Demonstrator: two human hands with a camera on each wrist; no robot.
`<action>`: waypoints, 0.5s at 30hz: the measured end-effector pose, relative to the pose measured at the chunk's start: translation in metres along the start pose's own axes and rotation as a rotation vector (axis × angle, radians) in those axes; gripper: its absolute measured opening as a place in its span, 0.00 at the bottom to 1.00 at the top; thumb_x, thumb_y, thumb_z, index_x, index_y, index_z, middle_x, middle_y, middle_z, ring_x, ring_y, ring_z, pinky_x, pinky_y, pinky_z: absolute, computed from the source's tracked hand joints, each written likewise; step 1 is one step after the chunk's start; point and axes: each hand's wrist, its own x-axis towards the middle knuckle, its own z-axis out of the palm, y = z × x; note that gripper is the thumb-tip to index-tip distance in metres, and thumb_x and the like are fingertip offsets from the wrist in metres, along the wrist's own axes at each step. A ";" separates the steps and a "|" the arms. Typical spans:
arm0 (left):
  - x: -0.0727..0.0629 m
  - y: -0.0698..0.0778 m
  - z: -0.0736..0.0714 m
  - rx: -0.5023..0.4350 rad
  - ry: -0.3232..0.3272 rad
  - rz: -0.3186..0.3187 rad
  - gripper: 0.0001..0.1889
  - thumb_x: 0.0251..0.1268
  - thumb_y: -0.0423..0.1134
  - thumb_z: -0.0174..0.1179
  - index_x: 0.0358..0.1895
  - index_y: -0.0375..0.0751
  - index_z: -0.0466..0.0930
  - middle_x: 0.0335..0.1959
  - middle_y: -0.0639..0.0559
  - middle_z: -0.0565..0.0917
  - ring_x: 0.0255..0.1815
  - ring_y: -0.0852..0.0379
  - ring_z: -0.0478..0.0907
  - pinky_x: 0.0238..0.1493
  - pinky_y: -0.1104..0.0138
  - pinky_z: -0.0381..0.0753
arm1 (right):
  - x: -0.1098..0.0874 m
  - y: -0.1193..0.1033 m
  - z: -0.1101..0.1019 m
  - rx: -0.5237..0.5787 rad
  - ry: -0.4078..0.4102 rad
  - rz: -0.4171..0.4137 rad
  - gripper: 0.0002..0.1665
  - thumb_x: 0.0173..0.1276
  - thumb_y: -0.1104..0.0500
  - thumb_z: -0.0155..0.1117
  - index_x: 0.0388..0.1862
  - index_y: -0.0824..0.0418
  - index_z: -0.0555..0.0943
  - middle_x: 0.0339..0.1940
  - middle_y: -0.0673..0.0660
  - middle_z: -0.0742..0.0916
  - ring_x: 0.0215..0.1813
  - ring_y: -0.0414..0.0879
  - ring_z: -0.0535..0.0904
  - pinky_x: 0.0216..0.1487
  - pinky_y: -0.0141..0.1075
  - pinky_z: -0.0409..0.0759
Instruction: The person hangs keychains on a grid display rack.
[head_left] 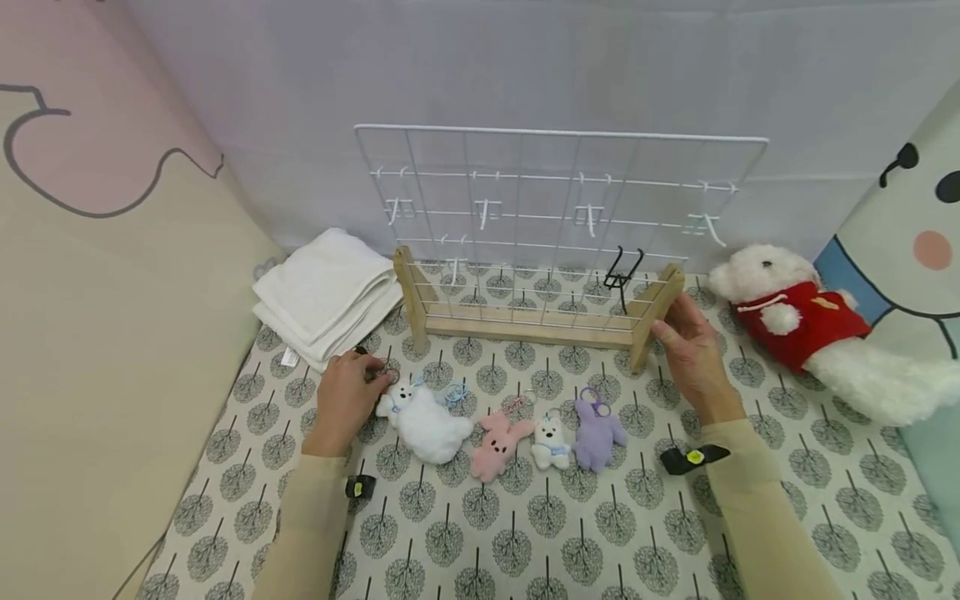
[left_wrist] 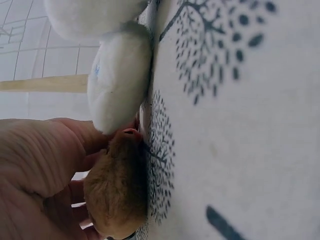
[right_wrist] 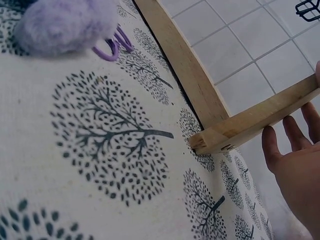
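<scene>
My left hand (head_left: 343,400) is at the left end of a row of plush keychains, its fingers curled round a small brown plush (left_wrist: 117,187). In the head view that plush is mostly hidden by the hand. Right beside it lies a fluffy white plush (head_left: 431,425) with a blue ring. Further right are a pink plush (head_left: 495,447), a small white bear (head_left: 551,443) and a purple plush (head_left: 596,437). My right hand (head_left: 693,358) grips the right wooden leg (head_left: 655,321) of a white wire rack (head_left: 517,221), with the thumb in front.
White hooks (head_left: 483,212) hang on the rack's grid, and a black hook (head_left: 621,279) sits low on its right. Folded white towels (head_left: 326,292) lie at the left. On the right is a large white plush in a red top (head_left: 810,325). A tree-patterned cloth (head_left: 517,533) covers the table.
</scene>
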 end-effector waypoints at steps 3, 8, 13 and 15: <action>0.000 -0.001 0.001 -0.021 -0.005 -0.011 0.12 0.67 0.39 0.73 0.47 0.35 0.90 0.49 0.36 0.86 0.50 0.36 0.78 0.49 0.43 0.78 | 0.000 -0.001 0.000 0.002 -0.003 0.006 0.36 0.78 0.77 0.55 0.82 0.59 0.68 0.71 0.50 0.80 0.72 0.46 0.72 0.72 0.31 0.69; 0.001 -0.003 0.003 -0.061 -0.010 -0.022 0.07 0.68 0.36 0.73 0.42 0.35 0.90 0.46 0.37 0.85 0.53 0.35 0.78 0.53 0.43 0.77 | 0.001 -0.003 0.001 -0.017 0.002 0.011 0.36 0.78 0.77 0.54 0.82 0.59 0.68 0.70 0.51 0.80 0.71 0.46 0.72 0.72 0.32 0.69; 0.002 -0.003 0.004 -0.070 -0.003 -0.030 0.06 0.67 0.35 0.73 0.37 0.35 0.89 0.44 0.38 0.84 0.52 0.35 0.78 0.52 0.43 0.77 | 0.001 -0.003 0.001 -0.033 0.006 0.015 0.36 0.78 0.77 0.54 0.81 0.60 0.68 0.70 0.50 0.80 0.71 0.47 0.71 0.71 0.32 0.69; 0.001 -0.003 0.005 -0.059 -0.012 -0.033 0.05 0.68 0.35 0.72 0.38 0.35 0.89 0.44 0.38 0.83 0.52 0.36 0.77 0.50 0.43 0.77 | 0.000 -0.002 0.001 -0.031 0.003 0.017 0.36 0.78 0.77 0.53 0.82 0.59 0.68 0.70 0.50 0.79 0.72 0.47 0.70 0.71 0.32 0.69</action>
